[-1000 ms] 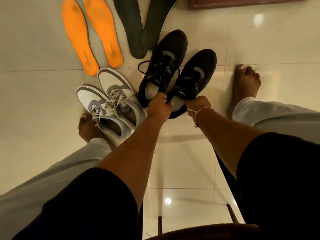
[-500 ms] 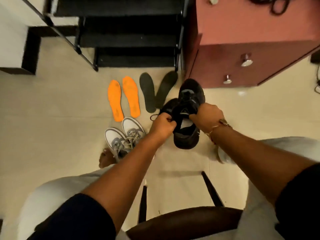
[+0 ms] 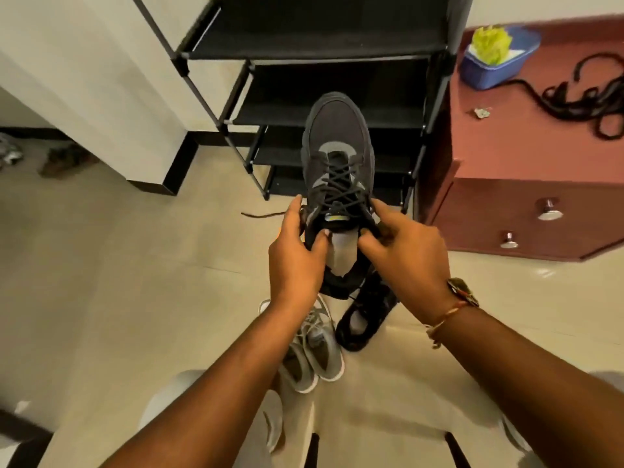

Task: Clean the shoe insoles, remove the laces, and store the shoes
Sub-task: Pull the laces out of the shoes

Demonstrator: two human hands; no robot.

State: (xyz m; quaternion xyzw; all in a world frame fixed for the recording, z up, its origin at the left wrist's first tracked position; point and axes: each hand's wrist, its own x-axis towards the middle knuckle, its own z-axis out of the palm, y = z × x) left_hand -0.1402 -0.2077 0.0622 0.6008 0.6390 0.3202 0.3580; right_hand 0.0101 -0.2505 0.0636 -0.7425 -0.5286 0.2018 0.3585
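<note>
1. Looks matt and cloth-like across the upper of the raised black shoe, with woven cord laces
2. Reads as dull black fabric on the shelves of the shoe rack, framed in thin, dark, smooth tubes
3. Gleams glossy and smooth over the cream floor tiles
4. Appears smooth and matt, wood-like, on the reddish-brown cabinet; shines as polished metal on its knobs
5. Looks like glossy plastic on the blue tub
6. Seems cloth on the grey shoes, with smooth pale soles

Black shoe on floor half hidden behind held shoe — blurred shapes at left edge
</note>
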